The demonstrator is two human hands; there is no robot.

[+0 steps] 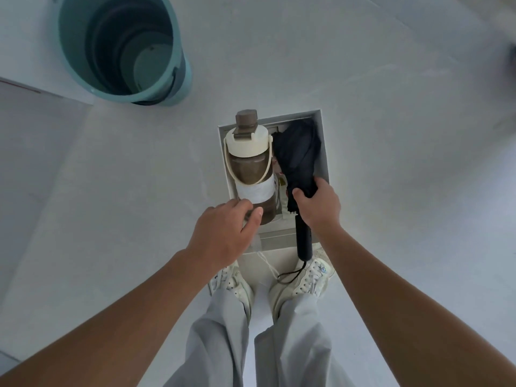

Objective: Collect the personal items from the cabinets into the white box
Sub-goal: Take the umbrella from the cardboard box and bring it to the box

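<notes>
A white box (324,141) stands on the floor just ahead of my feet. Over its left half I hold a brown water bottle (251,169) with a cream lid, a carry loop and a white label; my left hand (226,233) grips its lower end. My right hand (318,205) is closed around a folded black umbrella (300,155), whose canopy lies in the box's right half while its black handle and wrist strap stick out toward my right shoe. Some small items lie under them, mostly hidden.
A teal bucket (181,71) stands on the pale floor at the upper left. A white panel edge (42,90) shows at the far left. My legs in grey trousers and white sneakers (301,283) are right behind the box.
</notes>
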